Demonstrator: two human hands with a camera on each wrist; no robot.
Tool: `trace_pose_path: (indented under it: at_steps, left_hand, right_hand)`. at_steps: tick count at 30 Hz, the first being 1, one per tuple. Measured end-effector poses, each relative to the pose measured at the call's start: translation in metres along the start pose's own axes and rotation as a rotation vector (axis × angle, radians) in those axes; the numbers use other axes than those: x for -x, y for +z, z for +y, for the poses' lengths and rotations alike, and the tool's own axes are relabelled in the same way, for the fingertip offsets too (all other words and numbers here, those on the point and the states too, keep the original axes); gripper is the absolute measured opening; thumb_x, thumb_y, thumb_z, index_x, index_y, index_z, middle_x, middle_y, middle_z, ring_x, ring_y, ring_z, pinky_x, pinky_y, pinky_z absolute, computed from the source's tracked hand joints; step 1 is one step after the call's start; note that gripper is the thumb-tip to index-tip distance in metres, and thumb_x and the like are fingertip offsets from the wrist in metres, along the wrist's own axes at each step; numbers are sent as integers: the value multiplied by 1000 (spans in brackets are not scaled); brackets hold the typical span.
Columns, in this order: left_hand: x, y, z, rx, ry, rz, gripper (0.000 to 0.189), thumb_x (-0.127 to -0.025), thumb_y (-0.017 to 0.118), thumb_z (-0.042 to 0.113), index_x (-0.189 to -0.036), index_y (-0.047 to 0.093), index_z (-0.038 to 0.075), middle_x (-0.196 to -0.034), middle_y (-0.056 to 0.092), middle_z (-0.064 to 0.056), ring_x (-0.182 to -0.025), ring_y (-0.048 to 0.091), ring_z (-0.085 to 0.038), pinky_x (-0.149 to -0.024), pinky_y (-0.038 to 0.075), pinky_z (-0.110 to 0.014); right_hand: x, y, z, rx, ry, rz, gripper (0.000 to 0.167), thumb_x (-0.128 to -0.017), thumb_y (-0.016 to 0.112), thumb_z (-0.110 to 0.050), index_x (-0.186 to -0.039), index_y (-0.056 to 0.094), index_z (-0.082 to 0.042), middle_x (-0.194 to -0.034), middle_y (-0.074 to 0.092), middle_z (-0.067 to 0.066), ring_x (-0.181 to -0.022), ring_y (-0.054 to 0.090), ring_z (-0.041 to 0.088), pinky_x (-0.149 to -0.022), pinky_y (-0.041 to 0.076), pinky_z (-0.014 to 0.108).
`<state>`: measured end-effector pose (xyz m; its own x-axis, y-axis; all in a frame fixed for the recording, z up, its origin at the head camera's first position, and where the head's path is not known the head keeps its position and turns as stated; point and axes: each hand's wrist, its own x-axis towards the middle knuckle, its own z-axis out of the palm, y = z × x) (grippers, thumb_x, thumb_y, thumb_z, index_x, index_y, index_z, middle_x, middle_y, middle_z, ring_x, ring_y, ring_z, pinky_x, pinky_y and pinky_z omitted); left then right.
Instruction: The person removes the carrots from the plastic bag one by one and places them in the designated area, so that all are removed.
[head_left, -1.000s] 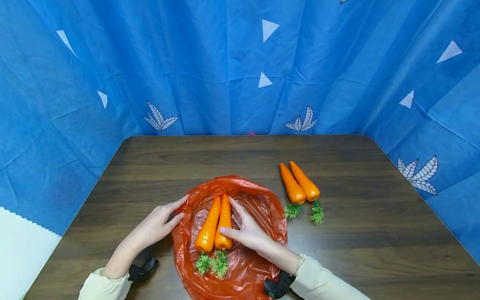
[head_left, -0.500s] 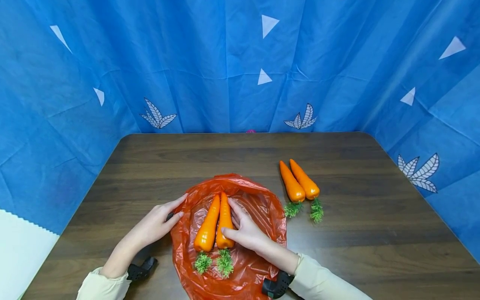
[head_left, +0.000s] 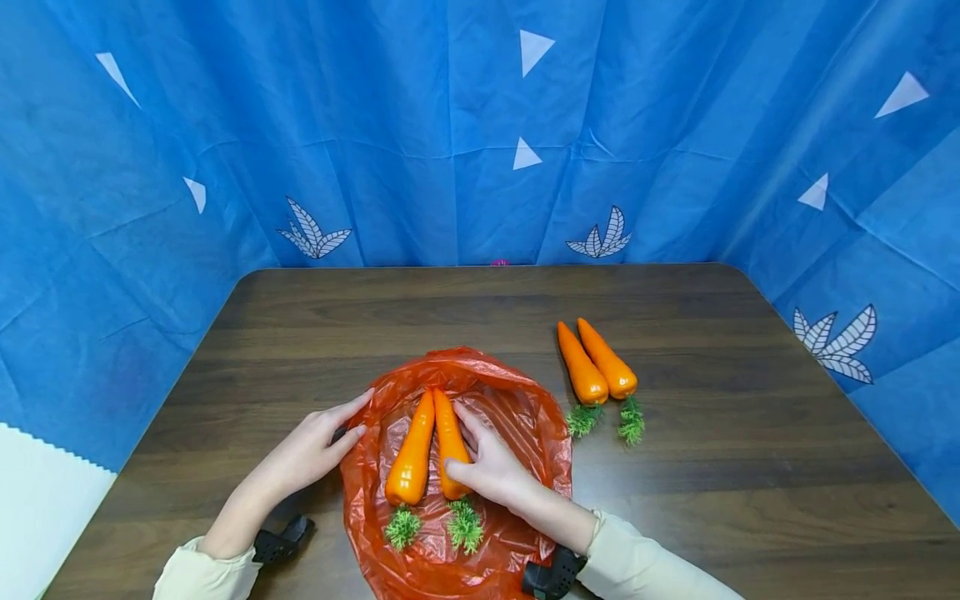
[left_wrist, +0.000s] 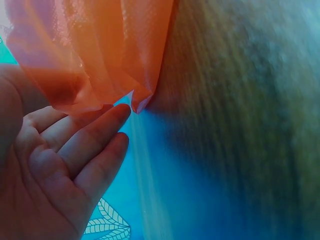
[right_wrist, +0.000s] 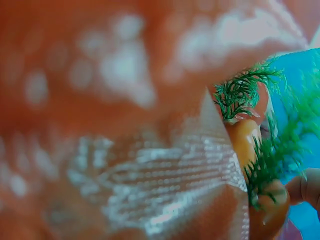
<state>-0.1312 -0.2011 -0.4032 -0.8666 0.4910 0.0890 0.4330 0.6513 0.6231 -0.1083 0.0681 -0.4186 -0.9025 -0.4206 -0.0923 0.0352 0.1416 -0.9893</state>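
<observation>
An open red plastic bag (head_left: 517, 521) stands on the table. Inside it lie two orange carrots, the left carrot (head_left: 409, 462) and the right carrot (head_left: 448, 433), tips pointing away and green tops toward me. My right hand (head_left: 495, 462) reaches into the bag and grips the right carrot, thumb across its thick end and fingers along its far side. Red film hides most of that hand in the right wrist view. My left hand (head_left: 311, 450) rests against the bag's left rim with fairly straight fingers; the left wrist view shows fingers (left_wrist: 95, 132) right at the bag's edge (left_wrist: 115, 95).
To the right of the bag, two more carrots (head_left: 596, 367) with green tops lie side by side on the wooden table (head_left: 712, 467). A blue curtain (head_left: 420, 133) surrounds the table's back and sides. White cloth (head_left: 45, 500) shows at the left.
The right carrot's leafy end has swung right under my right hand, opening a gap between the two carrots' thick ends. My left hand stays at the bag's rim.
</observation>
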Motion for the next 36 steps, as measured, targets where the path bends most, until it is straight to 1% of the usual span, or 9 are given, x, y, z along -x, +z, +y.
trace_pose_path:
  at_steps: [5,13,17,19,22,25,28,33,36]
  left_hand:
    - [0,1,-1,1,5,4,54,-93,58,10,-141,37,-4,-132,49,-21,-116,51,-34,-90,43,-49]
    - [1,2,-2,-2,7,6,54,-92,59,9,-140,38,-4,-132,49,-21,-116,51,-34,-90,43,-49]
    - [1,2,-2,5,1,5,54,-92,59,10,-140,38,-4,-132,49,-21,-115,52,-35,-90,43,-49]
    - [2,3,-2,9,0,5,54,-92,59,10,-140,38,-4,-132,49,-21,-115,51,-35,-90,44,-49]
    - [2,3,-3,13,-1,2,54,-93,59,11,-140,38,-4,-133,49,-21,-115,52,-35,-89,44,-49]
    - [3,4,-3,14,-8,-5,55,-93,59,12,-141,37,-4,-133,48,-21,-115,52,-34,-90,44,-48]
    - [3,4,-3,15,-15,-5,55,-93,59,13,-141,38,-3,-133,48,-21,-114,52,-34,-89,44,-48]
    - [3,3,-3,-4,3,3,53,-93,58,12,-140,38,-4,-131,49,-23,-114,52,-35,-90,43,-50]
    - [4,3,-2,-4,-1,2,53,-93,58,11,-140,38,-4,-132,49,-22,-114,52,-34,-90,43,-50]
  right_hand:
    - [0,-1,0,45,19,23,77,-79,59,-1,-146,23,3,-148,27,18,-133,29,26,-100,36,40]
    - [0,-4,1,152,-1,16,74,-81,64,-7,-145,27,1,-146,31,16,-128,37,25,-98,38,40]
    - [-1,-5,1,119,-10,2,72,-82,64,-3,-145,28,1,-147,31,16,-128,38,26,-95,42,36]
    - [-1,-6,1,63,-6,-3,71,-82,62,1,-145,28,2,-147,29,18,-129,36,28,-92,44,34]
    - [-1,-10,1,-13,-6,-14,71,-82,59,6,-144,25,5,-147,27,21,-130,34,31,-93,44,34]
    - [-2,-12,3,-49,0,-16,71,-82,57,7,-144,24,6,-147,26,23,-130,33,32,-94,42,34]
    - [-4,-13,4,-6,-1,-9,71,-81,58,5,-144,26,5,-146,29,21,-128,37,30,-94,43,33]
    - [-3,-11,3,157,0,10,68,-83,65,-3,-143,34,0,-143,38,15,-119,46,24,-87,46,32]
    - [-2,-10,3,142,-2,12,68,-83,66,-4,-143,34,1,-143,36,16,-123,43,25,-92,44,35]
